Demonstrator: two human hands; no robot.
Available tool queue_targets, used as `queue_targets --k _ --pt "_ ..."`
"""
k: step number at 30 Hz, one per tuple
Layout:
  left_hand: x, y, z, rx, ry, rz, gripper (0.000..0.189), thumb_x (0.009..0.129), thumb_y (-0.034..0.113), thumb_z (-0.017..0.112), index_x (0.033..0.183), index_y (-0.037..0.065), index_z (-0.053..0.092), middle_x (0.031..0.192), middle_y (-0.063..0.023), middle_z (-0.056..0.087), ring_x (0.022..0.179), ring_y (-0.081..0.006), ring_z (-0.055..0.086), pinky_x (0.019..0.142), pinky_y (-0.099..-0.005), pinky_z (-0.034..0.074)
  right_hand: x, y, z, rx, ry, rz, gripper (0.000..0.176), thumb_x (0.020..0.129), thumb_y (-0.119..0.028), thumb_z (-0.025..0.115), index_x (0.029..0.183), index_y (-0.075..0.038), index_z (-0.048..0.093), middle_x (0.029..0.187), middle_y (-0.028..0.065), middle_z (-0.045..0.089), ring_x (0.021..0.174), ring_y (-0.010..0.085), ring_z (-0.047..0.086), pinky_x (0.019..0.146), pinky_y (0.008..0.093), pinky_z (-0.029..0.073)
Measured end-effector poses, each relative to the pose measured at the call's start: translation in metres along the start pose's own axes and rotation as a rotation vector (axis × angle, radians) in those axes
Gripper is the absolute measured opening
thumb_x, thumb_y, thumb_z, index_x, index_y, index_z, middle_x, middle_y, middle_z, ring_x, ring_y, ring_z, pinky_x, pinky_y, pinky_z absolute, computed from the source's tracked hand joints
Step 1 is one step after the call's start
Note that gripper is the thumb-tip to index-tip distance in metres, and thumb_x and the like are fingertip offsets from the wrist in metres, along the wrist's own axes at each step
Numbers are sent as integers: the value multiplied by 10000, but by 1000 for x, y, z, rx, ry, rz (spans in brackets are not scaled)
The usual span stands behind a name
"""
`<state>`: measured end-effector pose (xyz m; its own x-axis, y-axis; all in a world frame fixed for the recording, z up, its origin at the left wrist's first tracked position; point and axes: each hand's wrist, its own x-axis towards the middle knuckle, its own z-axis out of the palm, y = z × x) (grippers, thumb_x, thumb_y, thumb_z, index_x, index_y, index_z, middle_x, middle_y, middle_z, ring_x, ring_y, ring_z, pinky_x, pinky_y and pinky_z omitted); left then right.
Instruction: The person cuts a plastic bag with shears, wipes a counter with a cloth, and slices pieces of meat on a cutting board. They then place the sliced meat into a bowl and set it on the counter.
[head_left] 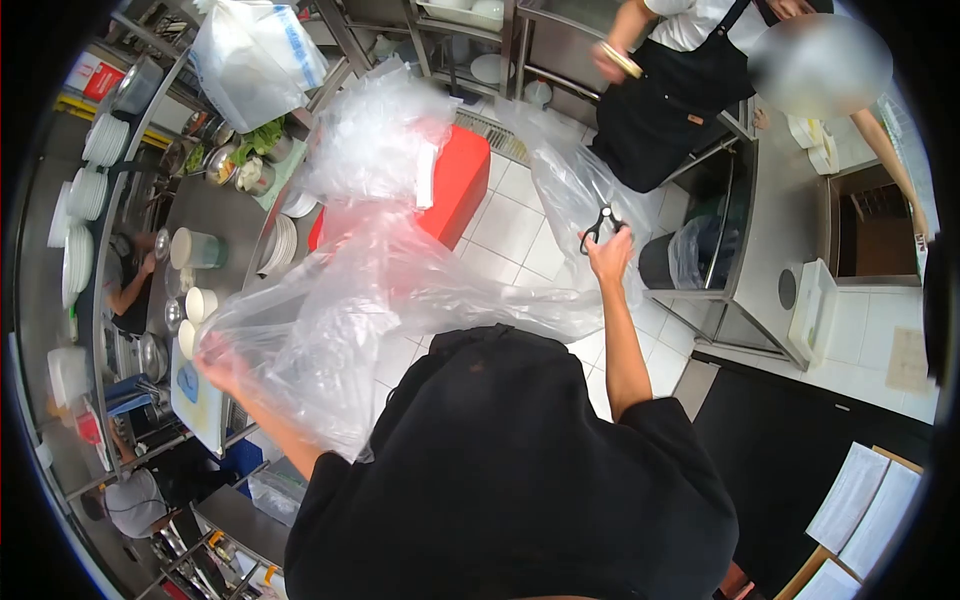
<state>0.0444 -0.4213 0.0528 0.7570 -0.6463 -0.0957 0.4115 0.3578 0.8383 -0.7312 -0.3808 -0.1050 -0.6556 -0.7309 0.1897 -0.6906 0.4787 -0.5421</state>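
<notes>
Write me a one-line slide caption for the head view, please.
The right hand holds black scissors against a large clear plastic bag gripped by the left hand above a tiled kitchen floor.

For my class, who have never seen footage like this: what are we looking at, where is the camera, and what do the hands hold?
No machine here: one camera sits on a person's head and looks down, so the round, bent picture shows their black shirt at the bottom and both arms reaching out. The left hand grips a big clear plastic bag and shows through it. The right hand holds black scissors against the plastic. Below lies a tiled floor with a red box. At the left, a steel counter bears cups, with stacked plates nearby. The person in a black apron is a co-worker.
</notes>
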Motion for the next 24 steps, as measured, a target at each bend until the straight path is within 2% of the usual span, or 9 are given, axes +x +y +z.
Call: queue_targets --k 2,4,5,8,12,15,16,17,24 --pt "9 29 -11 1 78 25 436 1032 404 441 1186 38 622 1212 -145 643 1193 -301 573 1068 -461 448 -6 43 75 -7 -297 336 793 783 -417 839 1330 44 499 1085 194 655 1000 360 638 864 537 489" --pt "17 43 -21 36 88 80 484 1041 419 409 1246 30 611 1264 -157 632 1247 -311 552 1104 -466 413 -35 106 189 759 -697 861 507 877 -381 765 1184 5 652 1025 119 692 945 277 660 803 489 516" --pt "20 40 -30 77 63 115 500 1046 426 393 1260 27 605 1283 -163 626 1267 -314 543 1118 -471 398 -67 102 211 1404 -624 871 262 936 -307 702 959 -45 696 882 55 683 809 182 643 630 359 503" --pt "-20 2 -5 112 -156 114 473 1058 393 403 1282 21 593 1300 -165 619 1309 -312 518 1140 -492 373 -109 -12 204 1050 -986 708 167 974 -179 629 1029 -30 678 882 43 673 730 143 593 638 316 480" --pt "-94 -144 39 556 -526 -121 376 1048 297 503 1315 34 530 1418 -170 543 1378 -279 470 1188 -445 322 -113 -186 85 1319 -1449 512 261 935 -188 683 1122 -13 633 932 47 668 788 132 614 704 270 493" --pt "-215 -202 104 519 -1208 -259 940 850 287 802 1579 50 259 1606 -148 324 1474 -291 331 1213 -433 259 -96 -253 32 1440 -1563 355 378 925 -196 696 1225 0 575 1027 58 659 904 138 635 791 286 521" --pt "-220 -228 108 760 -1467 -589 991 773 260 875 1538 28 289 1559 -124 351 1446 -272 334 1179 -406 310 -87 -270 16 1464 -1548 339 375 920 -216 714 1209 -24 572 1011 31 633 910 124 619 788 278 508" --pt "-251 -227 135 853 -1513 -162 906 814 268 844 1509 20 320 1475 -111 446 1381 -246 419 1146 -398 357 -77 -282 2 1490 -1534 325 373 915 -235 733 1192 -48 569 996 3 607 915 110 603 784 270 495" --pt "-282 -399 161 405 -807 -824 672 981 320 624 1516 11 360 1494 -142 436 1366 -232 432 1081 -413 417 -13 -250 -20 1065 -1184 -42 742 951 -271 692 1506 54 323 1188 86 621 1046 161 625 922 317 491"
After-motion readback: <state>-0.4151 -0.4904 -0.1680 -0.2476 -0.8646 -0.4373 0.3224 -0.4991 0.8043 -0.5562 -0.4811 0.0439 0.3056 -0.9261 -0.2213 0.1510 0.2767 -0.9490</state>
